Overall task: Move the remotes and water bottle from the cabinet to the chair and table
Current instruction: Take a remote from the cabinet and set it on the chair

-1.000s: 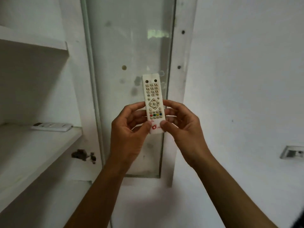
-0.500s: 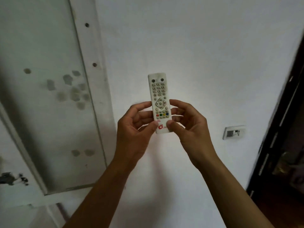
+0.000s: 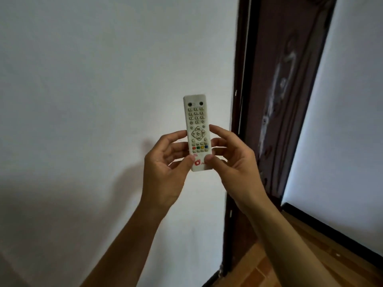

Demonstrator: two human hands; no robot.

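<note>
Left hand (image 3: 165, 168) and right hand (image 3: 232, 162) jointly grip the upright white rectangular plastic remote (image 3: 198, 132) by its lower end. Dark brown wooden door frame (image 3: 240, 79) stands just right of the hands; bare white wall (image 3: 93, 90) lies left.

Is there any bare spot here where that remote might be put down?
Only the wooden floor between the dark door and the right-hand wall. No chair or table shows. The remote sits pinched between left hand and right hand, before a blank wall.

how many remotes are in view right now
1. The white remote is held upright in front of the wall, its lower end in the grip of the left hand and right hand. No others show.
</note>
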